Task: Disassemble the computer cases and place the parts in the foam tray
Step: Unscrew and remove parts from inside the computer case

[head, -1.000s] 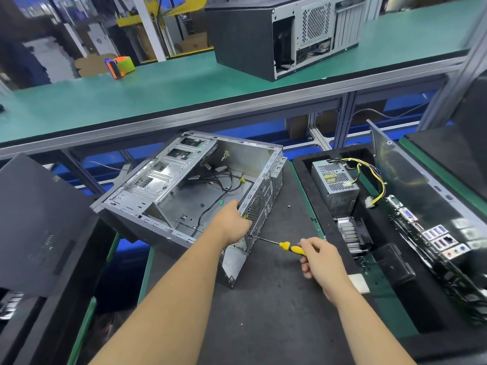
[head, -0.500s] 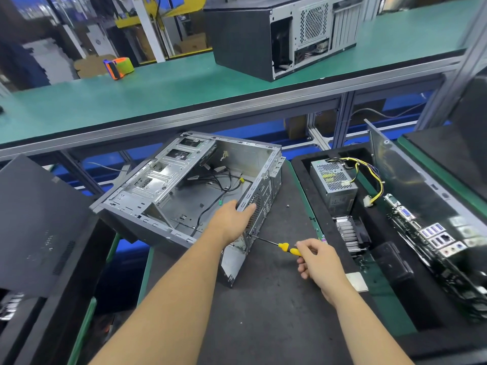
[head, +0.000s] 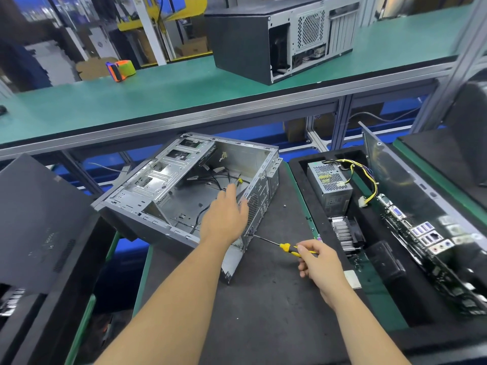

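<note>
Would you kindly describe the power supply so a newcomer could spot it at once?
Look at the black foam tray right of the open case. At its far end stands the power supply, a grey perforated metal box. It alone trails yellow and black wires.

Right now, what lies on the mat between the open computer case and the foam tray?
In the head view, one small loose screw lies on the dark mat between the open case and the foam tray.

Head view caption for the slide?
Right hand drives screwdriver into open case; left hand reaches over it.
</note>
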`<state>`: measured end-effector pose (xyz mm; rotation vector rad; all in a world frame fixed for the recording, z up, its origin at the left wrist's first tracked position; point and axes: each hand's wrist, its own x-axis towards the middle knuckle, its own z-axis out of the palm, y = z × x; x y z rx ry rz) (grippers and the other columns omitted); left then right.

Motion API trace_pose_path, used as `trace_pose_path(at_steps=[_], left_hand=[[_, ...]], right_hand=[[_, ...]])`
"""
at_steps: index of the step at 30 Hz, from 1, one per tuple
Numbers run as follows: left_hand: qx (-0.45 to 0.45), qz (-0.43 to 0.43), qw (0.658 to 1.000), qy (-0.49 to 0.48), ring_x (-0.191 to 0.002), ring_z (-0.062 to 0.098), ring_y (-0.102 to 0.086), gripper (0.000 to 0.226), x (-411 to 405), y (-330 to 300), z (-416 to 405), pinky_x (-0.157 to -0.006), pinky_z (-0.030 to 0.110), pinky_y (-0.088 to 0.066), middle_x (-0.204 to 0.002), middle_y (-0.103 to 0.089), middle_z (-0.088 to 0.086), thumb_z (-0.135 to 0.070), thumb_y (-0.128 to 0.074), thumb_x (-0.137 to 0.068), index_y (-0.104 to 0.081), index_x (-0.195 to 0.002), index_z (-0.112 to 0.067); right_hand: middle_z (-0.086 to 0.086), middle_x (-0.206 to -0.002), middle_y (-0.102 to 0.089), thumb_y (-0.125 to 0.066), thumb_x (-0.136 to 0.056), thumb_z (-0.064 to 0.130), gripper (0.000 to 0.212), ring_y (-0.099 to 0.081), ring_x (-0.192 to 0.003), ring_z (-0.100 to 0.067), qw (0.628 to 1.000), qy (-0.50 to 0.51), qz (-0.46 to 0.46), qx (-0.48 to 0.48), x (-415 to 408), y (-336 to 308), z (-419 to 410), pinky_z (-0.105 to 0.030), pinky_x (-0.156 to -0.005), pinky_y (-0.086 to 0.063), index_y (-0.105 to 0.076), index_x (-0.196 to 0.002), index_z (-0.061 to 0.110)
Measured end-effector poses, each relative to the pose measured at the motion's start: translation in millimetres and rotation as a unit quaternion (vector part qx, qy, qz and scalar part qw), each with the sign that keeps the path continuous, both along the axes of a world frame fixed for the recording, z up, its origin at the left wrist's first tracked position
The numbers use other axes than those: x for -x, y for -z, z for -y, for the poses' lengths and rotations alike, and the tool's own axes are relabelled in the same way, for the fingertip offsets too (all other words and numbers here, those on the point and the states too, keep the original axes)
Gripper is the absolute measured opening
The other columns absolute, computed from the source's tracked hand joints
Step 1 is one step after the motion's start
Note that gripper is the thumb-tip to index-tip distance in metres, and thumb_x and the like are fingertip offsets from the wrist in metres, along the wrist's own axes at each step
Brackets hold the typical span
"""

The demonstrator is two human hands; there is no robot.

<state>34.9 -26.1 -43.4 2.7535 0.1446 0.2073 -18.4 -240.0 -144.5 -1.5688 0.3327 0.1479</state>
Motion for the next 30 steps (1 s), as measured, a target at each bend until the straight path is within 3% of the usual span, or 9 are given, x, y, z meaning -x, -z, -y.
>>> trace_pose_path(at_steps=[2,4,8,9,12,14,18,25,30], left_hand=[[-0.140,0.076,0.985,0.067,-0.107,0.032,-0.052,0.041,5,2,4,-0.077,0.042,-0.049,-0.124,-0.053,0.006,-0.033,-0.052,-0.097,-0.048,-0.135,-0.019],[-0.260,0.160,0.934,0.186,-0.105,0.033,-0.053,0.040,11,3,8,-0.077,0.041,-0.045,-0.120,-0.057,0.009,-0.027,-0.063,-0.081,-0.059,-0.118,-0.014],[-0.457,0.043,0.787,0.412,-0.109,0.029,-0.051,0.038,18,19,14,-0.094,0.041,-0.041,-0.115,-0.055,0.006,-0.031,-0.064,-0.084,-0.055,-0.117,-0.013],[-0.458,0.006,0.796,0.396,-0.112,0.029,-0.050,0.040,20,25,16,-0.099,0.041,-0.039,-0.118,-0.055,0.006,-0.030,-0.062,-0.088,-0.052,-0.123,-0.012],[-0.351,-0.037,0.904,0.241,-0.121,0.029,-0.048,0.044,26,37,31,-0.101,0.039,-0.035,-0.128,-0.052,0.005,-0.023,-0.058,-0.096,-0.043,-0.136,-0.013],[-0.302,-0.046,0.933,0.191,-0.120,0.028,-0.049,0.041,29,40,43,-0.095,0.037,-0.039,-0.127,-0.053,0.005,-0.010,-0.057,-0.095,-0.045,-0.134,-0.013],[-0.224,-0.108,0.961,0.121,-0.111,0.033,-0.060,0.030,30,42,53,-0.082,0.042,-0.049,-0.117,-0.062,0.010,0.008,-0.050,-0.089,-0.057,-0.111,-0.011],[-0.005,-0.139,0.990,-0.015,-0.097,0.036,-0.065,0.032,23,55,43,-0.077,0.038,-0.051,-0.107,-0.068,0.013,0.008,-0.048,-0.088,-0.065,-0.108,-0.010],[0.052,-0.147,0.987,-0.042,-0.105,0.033,-0.063,0.031,34,74,39,-0.085,0.038,-0.050,-0.117,-0.066,0.012,0.001,-0.047,-0.095,-0.065,-0.118,-0.010]], right_hand=[[-0.003,-0.072,-0.065,-0.061,-0.096,0.014,0.013,-0.056,-0.054,-0.016,1.000,0.005,-0.008,-0.011,1,1,4,-0.028,-0.051,-0.049,-0.072,-0.089,0.016],[-0.004,-0.070,-0.064,-0.062,-0.096,0.015,0.014,-0.056,-0.054,-0.016,1.000,0.006,-0.014,-0.017,1,2,6,-0.029,-0.052,-0.050,-0.072,-0.087,0.017],[-0.006,-0.066,-0.062,-0.062,-0.096,0.014,0.014,-0.055,-0.054,-0.017,0.999,0.004,-0.013,-0.034,1,-3,11,-0.031,-0.052,-0.049,-0.073,-0.087,0.016],[-0.005,-0.066,-0.061,-0.062,-0.096,0.014,0.014,-0.055,-0.054,-0.017,0.999,0.001,-0.011,-0.036,1,-5,13,-0.031,-0.051,-0.049,-0.073,-0.087,0.015],[-0.004,-0.065,-0.060,-0.061,-0.097,0.014,0.016,-0.054,-0.055,-0.017,0.999,-0.013,-0.007,-0.042,3,-9,18,-0.031,-0.051,-0.048,-0.074,-0.087,0.015],[-0.004,-0.064,-0.060,-0.061,-0.097,0.013,0.018,-0.054,-0.056,-0.018,0.999,-0.013,-0.007,-0.048,3,-10,22,-0.032,-0.051,-0.048,-0.074,-0.085,0.016],[-0.004,-0.064,-0.059,-0.061,-0.097,0.014,0.020,-0.053,-0.056,-0.018,0.998,-0.010,-0.013,-0.055,6,-9,25,-0.032,-0.051,-0.047,-0.074,-0.083,0.017],[-0.010,-0.072,-0.067,-0.066,-0.094,0.011,0.007,-0.060,-0.058,-0.017,0.995,0.083,-0.026,-0.048,4,-1,25,-0.031,-0.054,-0.053,-0.072,-0.090,0.013],[0.005,-0.069,-0.066,-0.076,-0.083,0.027,0.015,-0.061,-0.072,-0.017,0.983,0.093,-0.023,0.155,3,6,-5,-0.032,-0.062,-0.045,-0.064,-0.076,0.022]])
